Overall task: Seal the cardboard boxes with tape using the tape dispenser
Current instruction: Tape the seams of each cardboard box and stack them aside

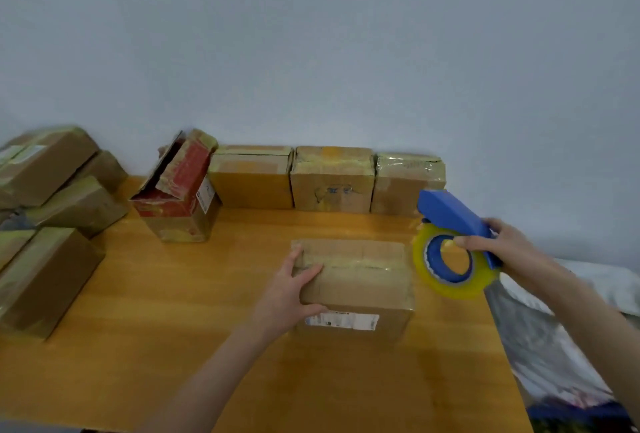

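Box [360, 280] just below the frame's centre, flat on the wooden table [173, 328]; its long axis runs left to right across the picture, a glossy strip of tape follows the top seam the same way, and a white label faces the lower edge. The left hand [291, 290] grasps its left end, fingers spread over the top and thumb on the near face, probably to steady it against the pull of the tape. Just beside the box's right end, not touching it, the right hand [498, 249] clasps the blue tape dispenser [453, 218] in the air; its nose points to the upper left, the handle runs down toward the right, and the yellowish tape roll [446, 289] shows its open core, likely poised for a left-right pass. Farther up stands a row of boxes [332, 179] against the wall, with a red box [180, 190] open at its left end; stacked boxes [52, 190] fill the left edge.
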Demonstrator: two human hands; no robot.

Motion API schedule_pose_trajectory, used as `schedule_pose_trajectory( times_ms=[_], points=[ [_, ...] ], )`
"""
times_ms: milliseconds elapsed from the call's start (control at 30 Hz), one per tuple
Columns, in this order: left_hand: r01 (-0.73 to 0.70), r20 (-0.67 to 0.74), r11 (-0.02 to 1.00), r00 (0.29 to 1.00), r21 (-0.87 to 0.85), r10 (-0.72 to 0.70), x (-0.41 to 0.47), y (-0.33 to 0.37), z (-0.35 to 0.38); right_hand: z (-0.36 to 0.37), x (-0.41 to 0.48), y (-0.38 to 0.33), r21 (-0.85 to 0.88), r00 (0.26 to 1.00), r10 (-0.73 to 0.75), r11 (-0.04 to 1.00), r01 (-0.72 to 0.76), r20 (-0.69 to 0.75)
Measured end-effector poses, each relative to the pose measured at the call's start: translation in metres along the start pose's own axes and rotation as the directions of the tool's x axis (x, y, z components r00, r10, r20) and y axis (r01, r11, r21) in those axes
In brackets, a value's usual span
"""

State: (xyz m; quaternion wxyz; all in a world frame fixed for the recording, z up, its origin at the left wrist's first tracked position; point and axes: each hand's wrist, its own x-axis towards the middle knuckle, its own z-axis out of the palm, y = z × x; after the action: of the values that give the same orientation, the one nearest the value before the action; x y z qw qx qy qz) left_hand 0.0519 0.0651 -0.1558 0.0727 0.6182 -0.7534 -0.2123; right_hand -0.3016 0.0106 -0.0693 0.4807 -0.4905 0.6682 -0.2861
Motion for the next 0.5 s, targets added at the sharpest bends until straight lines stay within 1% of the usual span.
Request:
schedule_pose_trajectory(
  times_ms=[33, 100, 200, 267, 333, 467, 500],
  points=[
    [-0.033, 0.012, 0.999, 0.999, 0.009, 0.033, 0.003, 0.008, 0.005, -0.007, -0.006, -0.015, -0.016, 0.998, -0.048, 0.999, 0.049, 0.030],
    [-0.081, 0.054, 0.996, 0.995, 0.024, 0.079, 0.009, 0.022, 0.011, -0.008, -0.016, -0.041, -0.014, 0.981, -0.137, 0.990, 0.140, 0.134],
    [-0.117, 0.085, 0.992, 0.990, 0.055, 0.112, 0.018, 0.031, 0.011, 0.002, -0.021, -0.064, -0.028, 0.948, -0.201, 0.976, 0.214, 0.245],
    [-0.134, 0.076, 0.989, 0.989, 0.055, 0.130, 0.021, 0.032, 0.010, 0.015, -0.019, -0.067, -0.096, 0.930, -0.203, 0.966, 0.242, 0.306],
    [-0.139, 0.054, 0.988, 0.989, 0.061, 0.136, 0.020, 0.032, 0.009, 0.029, -0.016, -0.062, -0.144, 0.919, -0.173, 0.961, 0.236, 0.353],
    [-0.105, 0.037, 0.995, 0.994, -0.003, 0.105, 0.017, 0.032, 0.001, 0.043, -0.011, -0.048, -0.170, 0.903, -0.144, 0.959, 0.229, 0.404],
    [-0.095, -0.007, 0.995, 0.995, -0.037, 0.095, 0.017, 0.033, -0.003, 0.043, -0.009, -0.047, -0.165, 0.904, -0.146, 0.959, 0.229, 0.402]
  ],
)
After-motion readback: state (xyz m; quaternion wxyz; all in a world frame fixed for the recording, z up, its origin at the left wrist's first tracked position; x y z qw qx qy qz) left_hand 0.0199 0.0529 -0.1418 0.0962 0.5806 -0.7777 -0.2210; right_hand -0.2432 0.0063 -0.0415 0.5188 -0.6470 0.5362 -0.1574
